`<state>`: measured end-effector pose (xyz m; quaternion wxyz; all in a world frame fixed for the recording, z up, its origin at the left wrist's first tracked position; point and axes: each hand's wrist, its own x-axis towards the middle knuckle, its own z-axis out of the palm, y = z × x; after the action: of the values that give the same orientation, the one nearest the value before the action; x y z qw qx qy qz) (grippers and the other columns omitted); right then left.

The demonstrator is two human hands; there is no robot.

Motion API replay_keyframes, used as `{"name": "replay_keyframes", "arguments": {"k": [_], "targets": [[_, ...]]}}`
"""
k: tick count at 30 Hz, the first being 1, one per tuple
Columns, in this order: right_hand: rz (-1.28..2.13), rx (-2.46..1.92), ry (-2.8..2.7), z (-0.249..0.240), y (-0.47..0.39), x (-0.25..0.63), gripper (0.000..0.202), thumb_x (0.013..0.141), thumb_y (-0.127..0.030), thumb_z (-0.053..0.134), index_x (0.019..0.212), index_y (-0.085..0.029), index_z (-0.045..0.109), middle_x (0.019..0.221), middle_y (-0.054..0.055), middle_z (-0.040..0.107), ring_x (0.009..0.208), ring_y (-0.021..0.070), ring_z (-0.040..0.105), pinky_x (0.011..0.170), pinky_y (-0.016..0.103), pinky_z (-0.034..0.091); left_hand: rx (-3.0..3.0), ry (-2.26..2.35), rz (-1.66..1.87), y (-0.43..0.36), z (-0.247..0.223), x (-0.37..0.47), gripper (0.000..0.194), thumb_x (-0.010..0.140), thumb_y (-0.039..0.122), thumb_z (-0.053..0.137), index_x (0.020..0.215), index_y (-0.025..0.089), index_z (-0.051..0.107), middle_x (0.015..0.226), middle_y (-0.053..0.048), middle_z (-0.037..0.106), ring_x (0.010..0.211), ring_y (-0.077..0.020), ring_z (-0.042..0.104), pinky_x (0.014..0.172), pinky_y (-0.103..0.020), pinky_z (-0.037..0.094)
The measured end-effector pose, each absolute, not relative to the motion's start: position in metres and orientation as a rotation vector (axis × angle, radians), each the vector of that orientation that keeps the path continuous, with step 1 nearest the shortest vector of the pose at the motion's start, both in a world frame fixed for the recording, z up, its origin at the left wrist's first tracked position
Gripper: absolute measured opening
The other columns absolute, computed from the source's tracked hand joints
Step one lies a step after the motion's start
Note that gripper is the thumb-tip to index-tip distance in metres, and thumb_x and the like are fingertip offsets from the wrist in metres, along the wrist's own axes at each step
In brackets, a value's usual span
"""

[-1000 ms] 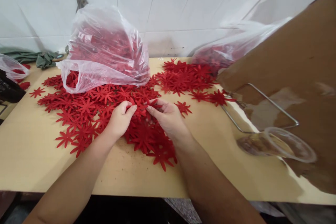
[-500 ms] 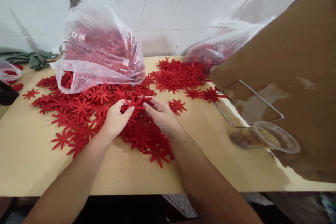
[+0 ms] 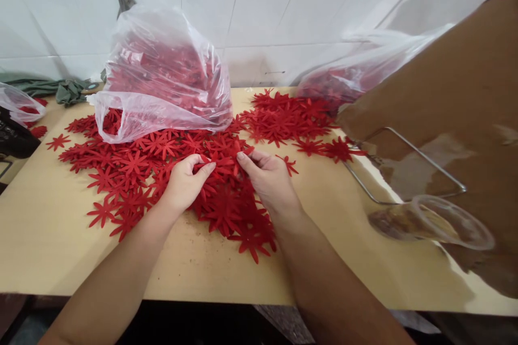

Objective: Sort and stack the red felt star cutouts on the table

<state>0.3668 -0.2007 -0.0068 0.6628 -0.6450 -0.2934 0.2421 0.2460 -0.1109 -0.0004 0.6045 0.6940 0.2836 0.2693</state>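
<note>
Between both hands is a red flower-shaped cutout (image 3: 223, 164) with narrow petals, held up over a heap of similar ones. My left hand (image 3: 186, 179) pinches its left side between thumb and fingers. Over on the right side, my right hand (image 3: 270, 175) pinches a petal with thumb and forefinger. Below and around the hands spreads the loose heap of red cutouts (image 3: 133, 164), some overlapping. The fingertips behind the held cutout are partly hidden.
Behind the heap stands a clear plastic bag (image 3: 170, 75) full of red cutouts. Another bag (image 3: 335, 78) lies at the back right. A brown board (image 3: 445, 118) leans at right, near a wire stand (image 3: 424, 159) and a clear plastic cup (image 3: 429, 221). A dark object (image 3: 18, 137) sits far left.
The view has shifted, so the scene sits farther right. My right hand has moved slightly away from the left, its thumb and forefinger now closed on a petal.
</note>
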Motion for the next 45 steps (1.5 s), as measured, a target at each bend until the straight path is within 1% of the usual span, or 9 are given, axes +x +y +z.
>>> {"name": "replay_keyframes", "arguments": {"k": [10,18,21,23,25,29,32,39,45], "targets": [[0.523,-1.395,-0.68,-0.008,-0.2,0.364,0.034,0.065,-0.054,0.064,0.068,-0.02,0.059,0.061,0.0,0.06,0.058,0.0152,0.056,0.057,0.03,0.048,1.624,0.663,0.609,-0.111,0.0,0.246,0.015,0.074,0.03,0.056,0.075,0.015,0.054,0.074,0.0,0.058,0.07,-0.0112,0.053,0.073,-0.027,0.042],[0.177,-1.715,-0.556,-0.012,-0.203,0.422,0.033,0.066,-0.051,0.06,0.071,-0.018,0.058,0.053,-0.002,0.051,0.048,0.0124,0.045,0.05,0.028,0.041,1.712,0.66,0.596,-0.11,-0.005,0.247,0.015,0.074,0.031,0.055,0.07,0.016,0.052,0.066,0.002,0.054,0.064,-0.0103,0.048,0.067,-0.024,0.04],[-0.124,-2.085,-0.487,0.008,-0.212,0.452,0.036,0.07,-0.043,0.058,0.091,-0.013,0.06,0.082,0.013,0.061,0.074,0.0225,0.056,0.07,0.04,0.044,1.771,0.67,0.595,-0.108,-0.009,0.247,0.017,0.075,0.032,0.054,0.069,0.017,0.05,0.065,0.003,0.053,0.064,-0.011,0.048,0.068,-0.026,0.039],[-0.349,-2.311,-0.481,0.022,-0.216,0.459,0.051,0.067,-0.038,0.064,0.107,-0.007,0.057,0.114,0.028,0.051,0.105,0.0342,0.049,0.087,0.048,0.036,1.814,0.682,0.593,-0.108,-0.009,0.246,0.017,0.076,0.033,0.052,0.069,0.017,0.049,0.065,0.003,0.052,0.064,-0.0112,0.047,0.068,-0.026,0.039],[-0.459,-2.368,-0.554,0.031,-0.215,0.45,0.054,0.067,-0.033,0.066,0.111,-0.004,0.055,0.126,0.031,0.042,0.118,0.038,0.038,0.095,0.05,0.03,1.839,0.693,0.59,-0.108,-0.008,0.246,0.018,0.076,0.033,0.051,0.068,0.018,0.047,0.065,0.003,0.051,0.062,-0.0111,0.046,0.066,-0.026,0.038],[-0.005,-2.04,-0.926,0.027,-0.199,0.398,0.025,0.077,-0.034,0.055,0.089,-0.014,0.064,0.089,0.013,0.065,0.086,0.0259,0.059,0.081,0.042,0.044,1.842,0.695,0.61,-0.107,-0.007,0.245,0.02,0.077,0.033,0.05,0.065,0.018,0.045,0.063,0.003,0.048,0.06,-0.0108,0.043,0.063,-0.026,0.036],[0.38,-1.755,-1.1,0.013,-0.184,0.359,0.03,0.073,-0.046,0.059,0.08,-0.017,0.063,0.075,0.006,0.065,0.067,0.0183,0.059,0.065,0.033,0.047,1.76,0.674,0.64,-0.104,-0.008,0.246,0.016,0.077,0.027,0.05,0.065,0.017,0.045,0.063,0.003,0.048,0.062,-0.0103,0.044,0.064,-0.025,0.037],[0.688,-1.509,-1.02,-0.006,-0.187,0.355,0.034,0.063,-0.047,0.068,0.08,-0.017,0.064,0.075,0.004,0.067,0.065,0.0152,0.06,0.062,0.028,0.049,1.574,0.576,0.62,-0.106,-0.005,0.246,0.027,0.084,0.034,0.041,0.071,0.016,0.056,0.07,-0.001,0.059,0.077,-0.0127,0.055,0.079,-0.026,0.042],[0.549,-1.497,-0.872,-0.011,-0.189,0.365,0.021,0.062,-0.038,0.069,0.069,-0.018,0.064,0.065,0.001,0.065,0.062,0.0141,0.058,0.061,0.027,0.047,1.62,0.543,0.646,-0.112,-0.006,0.246,0.023,0.082,0.034,0.047,0.092,0.017,0.058,0.09,-0.004,0.062,0.084,-0.0122,0.056,0.081,-0.025,0.042]]}}
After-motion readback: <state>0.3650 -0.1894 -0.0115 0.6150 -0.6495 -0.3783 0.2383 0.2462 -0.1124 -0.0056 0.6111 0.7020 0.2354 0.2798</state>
